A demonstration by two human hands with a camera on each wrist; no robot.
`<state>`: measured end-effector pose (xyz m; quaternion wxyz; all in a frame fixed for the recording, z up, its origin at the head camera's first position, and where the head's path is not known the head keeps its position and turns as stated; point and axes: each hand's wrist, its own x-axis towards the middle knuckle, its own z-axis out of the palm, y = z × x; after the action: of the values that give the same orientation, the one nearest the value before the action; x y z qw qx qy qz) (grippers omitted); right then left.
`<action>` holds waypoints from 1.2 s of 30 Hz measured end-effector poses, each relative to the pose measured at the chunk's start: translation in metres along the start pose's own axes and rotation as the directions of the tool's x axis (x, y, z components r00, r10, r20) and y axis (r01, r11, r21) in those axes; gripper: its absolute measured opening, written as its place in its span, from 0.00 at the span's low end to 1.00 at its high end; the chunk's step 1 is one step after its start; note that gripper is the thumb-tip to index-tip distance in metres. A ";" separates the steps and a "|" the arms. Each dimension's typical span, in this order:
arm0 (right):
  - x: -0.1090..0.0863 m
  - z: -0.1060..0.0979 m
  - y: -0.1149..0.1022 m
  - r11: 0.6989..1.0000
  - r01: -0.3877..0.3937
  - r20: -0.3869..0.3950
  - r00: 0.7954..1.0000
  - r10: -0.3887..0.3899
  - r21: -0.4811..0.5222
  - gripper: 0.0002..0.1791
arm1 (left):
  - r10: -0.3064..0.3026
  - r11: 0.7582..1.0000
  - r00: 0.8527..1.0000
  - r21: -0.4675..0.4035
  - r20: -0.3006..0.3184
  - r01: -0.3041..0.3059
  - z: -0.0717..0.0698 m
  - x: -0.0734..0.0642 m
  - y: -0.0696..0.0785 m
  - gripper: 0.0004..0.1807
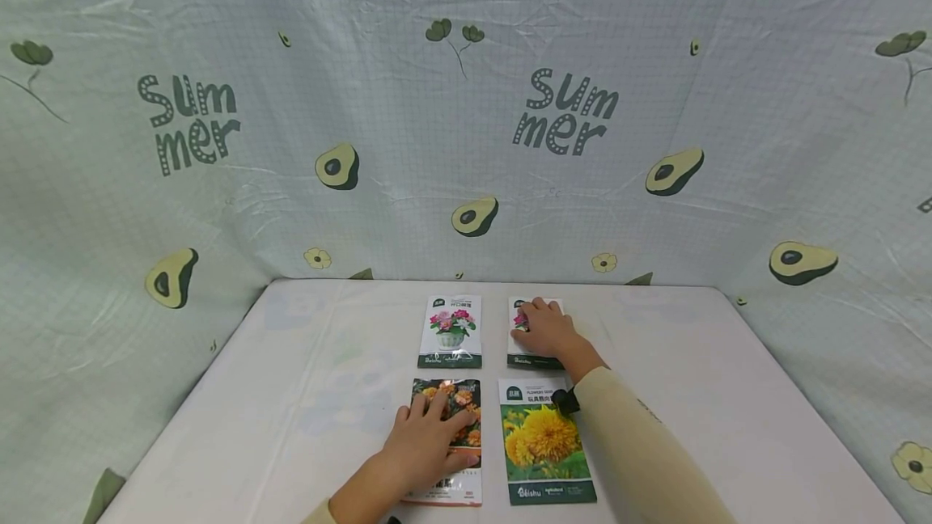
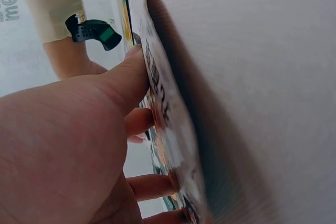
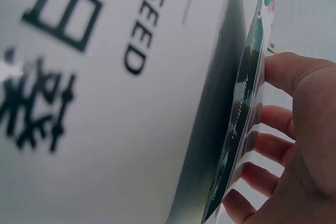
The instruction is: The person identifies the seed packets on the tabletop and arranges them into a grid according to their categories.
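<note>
My left hand [image 1: 425, 445] rests on a seed packet with orange flowers [image 1: 463, 403], its fingers spread over the printed front. In the left wrist view, the thumb and fingertips touch the face of this packet [image 2: 173, 129], and none go round its edge. Farther off, my right hand [image 1: 544, 328] lies on a white seed packet with a dark green bottom band [image 1: 530, 361], covering most of its picture. The right wrist view shows the fingertips against that packet's glossy front [image 3: 244, 98]. Between my right sleeve and the left hand lies a yellow-flower seed packet [image 1: 546, 447].
A seed packet with pink flowers in a pot [image 1: 450, 332] lies at the back left of the group. All the packets lie flat on a white tabletop [image 1: 328, 395]. A pale curtain with avocado prints [image 1: 408, 120] hangs behind the table and along both sides.
</note>
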<state>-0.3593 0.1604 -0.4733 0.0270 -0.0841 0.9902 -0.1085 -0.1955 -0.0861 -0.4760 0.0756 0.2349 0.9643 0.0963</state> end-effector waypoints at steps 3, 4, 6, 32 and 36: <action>-0.001 -0.001 -0.001 1.000 0.012 -0.002 1.000 -0.012 -0.003 0.33 | -0.002 1.000 1.000 0.000 -0.001 0.002 0.000 0.000 0.001 0.32; -0.001 -0.001 -0.001 1.000 0.015 -0.002 1.000 -0.015 -0.003 0.32 | -0.001 1.000 1.000 0.000 -0.002 0.001 0.000 0.000 0.001 0.32; -0.001 -0.001 -0.002 1.000 0.021 -0.001 1.000 -0.021 -0.002 0.32 | -0.002 1.000 1.000 -0.001 0.000 0.002 -0.001 0.000 0.001 0.32; 0.000 0.002 -0.009 0.998 0.063 -0.002 0.998 -0.063 -0.013 0.31 | -0.013 1.000 1.000 0.001 0.012 0.013 0.001 0.001 0.001 0.33; 0.000 0.002 -0.011 0.998 0.062 -0.002 0.998 -0.062 -0.008 0.31 | -0.013 1.000 1.000 0.004 0.011 0.013 0.002 0.001 0.001 0.33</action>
<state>-0.3573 0.1496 -0.4725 0.0221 -0.1145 0.9876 -0.1054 -0.1960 -0.0845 -0.4776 0.0813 0.2294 0.9655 0.0926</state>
